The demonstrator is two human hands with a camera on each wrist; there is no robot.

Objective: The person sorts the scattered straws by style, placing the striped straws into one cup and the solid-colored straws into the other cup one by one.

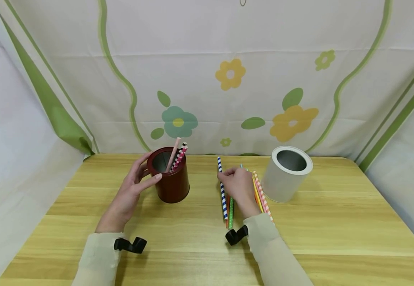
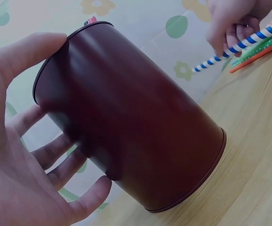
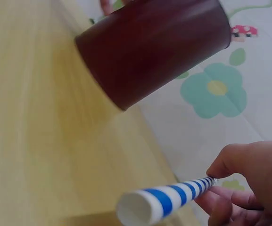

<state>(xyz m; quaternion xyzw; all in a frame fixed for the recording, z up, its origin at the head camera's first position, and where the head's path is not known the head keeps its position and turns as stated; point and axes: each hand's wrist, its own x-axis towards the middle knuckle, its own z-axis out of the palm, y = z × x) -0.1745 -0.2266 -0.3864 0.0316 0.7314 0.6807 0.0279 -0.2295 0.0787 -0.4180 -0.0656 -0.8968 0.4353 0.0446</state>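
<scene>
Straw (image 1: 223, 198), blue-striped | right grip (image 1: 240, 186) pinching it | left grip (image 1: 131, 191) curled round dark-red can (image 1: 174, 187)

With twelve o'clock at the far edge of the table (image 1: 192, 250), the left can (image 1: 172, 188) is at ten and the right can (image 1: 282, 184) at two; the upright straws (image 1: 176, 159) lean inside the left can, tops toward one; the left hand (image 1: 131, 186) holds that can from its nine o'clock side; the curtain (image 1: 199, 79) hangs behind, at twelve. Between the cans, the right hand (image 1: 240, 184) pinches a single straw (image 1: 223, 198); the loose straws (image 1: 231, 210) lie at its six and four o'clock, the latter near the right can.
</scene>
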